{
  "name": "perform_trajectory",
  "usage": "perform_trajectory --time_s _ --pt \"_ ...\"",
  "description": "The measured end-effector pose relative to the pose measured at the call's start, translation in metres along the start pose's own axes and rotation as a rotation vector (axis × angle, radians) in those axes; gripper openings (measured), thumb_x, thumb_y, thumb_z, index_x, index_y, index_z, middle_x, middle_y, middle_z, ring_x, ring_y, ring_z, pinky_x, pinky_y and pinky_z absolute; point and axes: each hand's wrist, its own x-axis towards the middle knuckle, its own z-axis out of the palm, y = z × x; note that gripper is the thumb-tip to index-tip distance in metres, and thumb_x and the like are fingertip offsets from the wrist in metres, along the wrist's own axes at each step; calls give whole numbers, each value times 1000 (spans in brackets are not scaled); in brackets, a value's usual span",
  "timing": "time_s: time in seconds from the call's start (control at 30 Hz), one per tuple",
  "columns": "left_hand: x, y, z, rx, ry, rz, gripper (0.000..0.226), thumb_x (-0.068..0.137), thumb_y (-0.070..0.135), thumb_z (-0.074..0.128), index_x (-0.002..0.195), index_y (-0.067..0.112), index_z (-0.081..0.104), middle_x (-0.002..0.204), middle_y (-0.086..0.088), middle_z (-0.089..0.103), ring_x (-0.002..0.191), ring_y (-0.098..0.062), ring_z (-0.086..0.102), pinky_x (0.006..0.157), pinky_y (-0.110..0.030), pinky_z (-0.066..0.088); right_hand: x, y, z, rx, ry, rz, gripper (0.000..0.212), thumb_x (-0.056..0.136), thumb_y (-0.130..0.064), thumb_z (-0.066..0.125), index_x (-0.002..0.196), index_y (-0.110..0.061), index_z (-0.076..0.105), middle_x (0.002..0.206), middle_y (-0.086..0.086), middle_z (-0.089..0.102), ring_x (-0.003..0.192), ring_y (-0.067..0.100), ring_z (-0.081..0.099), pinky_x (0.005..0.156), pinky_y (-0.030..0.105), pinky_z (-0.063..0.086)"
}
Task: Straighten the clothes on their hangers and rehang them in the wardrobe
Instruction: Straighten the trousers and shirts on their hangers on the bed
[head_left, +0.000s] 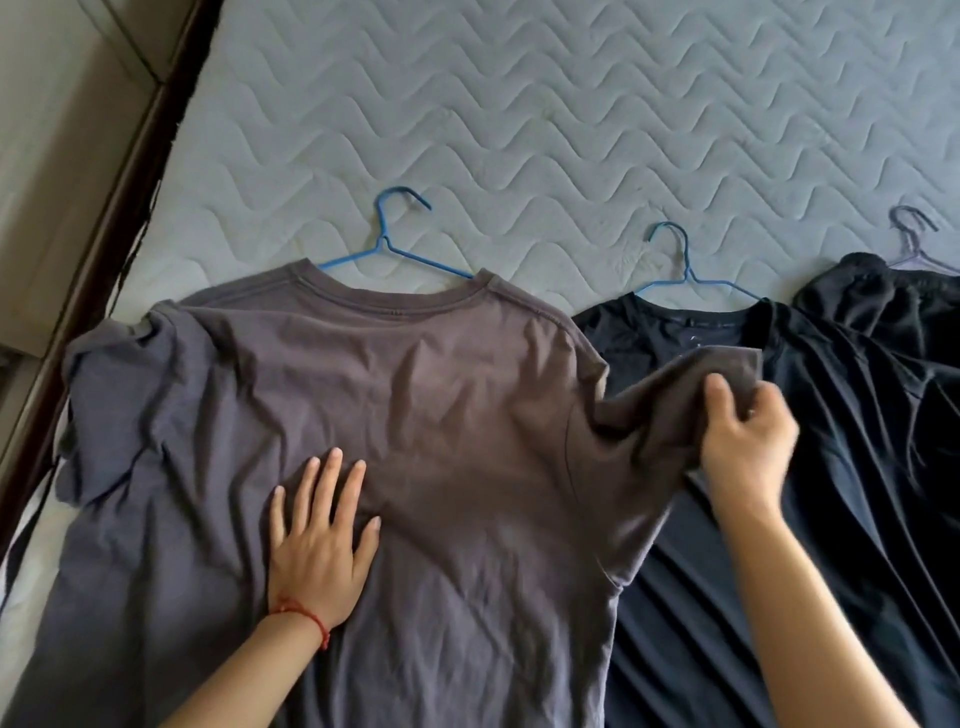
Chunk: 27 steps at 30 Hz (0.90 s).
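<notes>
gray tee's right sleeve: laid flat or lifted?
Lifted. The right hand pinches the gray tee's right sleeve and holds it over the black tee; the left hand presses the body flat.

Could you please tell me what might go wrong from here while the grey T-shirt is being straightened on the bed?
1. The right hand pulls the sleeve of the grey cotton T-shirt over the black T-shirt beside it; its grip could drag and rumple that one too.
2. While the left hand presses flat on the chest, a sideways pull may shift the shirt off its blue wire hanger.
</notes>
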Motion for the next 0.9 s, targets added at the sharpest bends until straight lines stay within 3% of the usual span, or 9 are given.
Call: perform_trajectory --time_s 0.1,0.23,0.33,0.43,0.57,0.67,0.73,0.8,0.9 --pt "0 1 0 5 1 0 69 90 54 2 137 18 39 147 -9 38 135 -25 31 106 -52 23 14 11 -33 -155 128 -3 25 89 -22 57 89 2 57 80 10 54 76 24 50 72 30 37" --pt "0 2 -1 2 -3 -14 69 90 54 3 136 18 39 147 -9 39 134 -27 33 106 -53 25 14 44 -44 -294 -7 183 33 89 -31 56 90 2 62 88 21 63 89 34 58 83 38 42" --pt "-2 2 -2 10 5 -14 69 90 54 4 136 17 40 146 -10 39 134 -28 35 105 -54 26 5 63 -42 -204 -149 427 38 81 -42 64 83 -4 65 80 11 62 79 26 57 77 33 44" --pt "-2 3 -1 26 25 -9 63 90 51 14 136 16 39 147 -11 39 134 -29 36 105 -54 27 -3 79 -45 -68 -213 547 22 79 -24 70 82 -3 66 69 3 59 63 14 53 62 28 46" --pt "-2 4 0 29 43 -10 60 84 44 29 136 16 40 146 -11 39 133 -30 37 104 -55 28 -8 87 -60 -150 -50 392 24 82 -18 66 89 5 65 68 7 62 71 23 58 62 28 45" --pt "-2 3 1 32 46 -8 60 84 44 28 136 17 39 146 -12 39 134 -30 37 105 -55 27 -11 84 -65 -409 37 434 28 84 -21 63 106 -4 62 106 21 64 104 38 58 85 41 44" --pt "-3 3 0 29 43 -6 60 84 44 28 136 16 39 146 -12 39 133 -31 38 104 -55 28 -13 78 -60 -529 -4 427 39 85 -18 60 123 -9 51 127 20 52 115 42 50 94 46 40" --pt "-3 4 0 32 44 -6 60 84 44 28 136 16 39 146 -12 39 133 -31 38 104 -55 28 -12 73 -47 -546 8 245 44 85 -14 55 127 -6 46 130 23 46 116 44 46 95 48 38" --pt "-2 4 0 36 49 -1 60 84 43 28 136 16 40 146 -12 40 133 -32 38 104 -55 28 -22 58 -16 -590 -104 -246 38 81 -16 54 117 -4 56 123 19 57 112 39 52 91 44 42"
